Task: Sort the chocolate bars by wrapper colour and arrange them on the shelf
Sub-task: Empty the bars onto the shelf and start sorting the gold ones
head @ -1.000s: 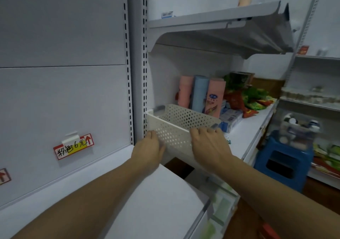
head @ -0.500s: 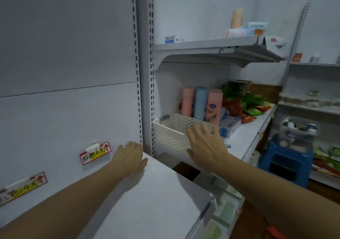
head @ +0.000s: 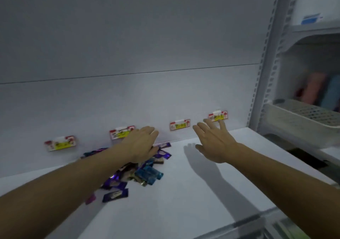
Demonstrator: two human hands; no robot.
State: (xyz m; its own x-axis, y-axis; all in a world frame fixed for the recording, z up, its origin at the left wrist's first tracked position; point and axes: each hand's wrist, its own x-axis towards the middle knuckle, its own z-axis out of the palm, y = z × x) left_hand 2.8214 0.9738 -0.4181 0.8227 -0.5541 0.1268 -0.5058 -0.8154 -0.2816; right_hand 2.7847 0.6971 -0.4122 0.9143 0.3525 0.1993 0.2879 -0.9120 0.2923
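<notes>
Chocolate bars [head: 148, 173] lie heaped near the back panel [head: 147, 95], shelf [head: 184, 192] stretching rightward.

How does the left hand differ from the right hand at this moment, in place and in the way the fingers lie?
1. The left hand is over the pile of chocolate bars; the right hand is over bare shelf beside the pile.
2. The left hand's fingers lie close together; the right hand's fingers are spread apart.
Shared: both hands are open, palm down, and hold nothing.
</notes>
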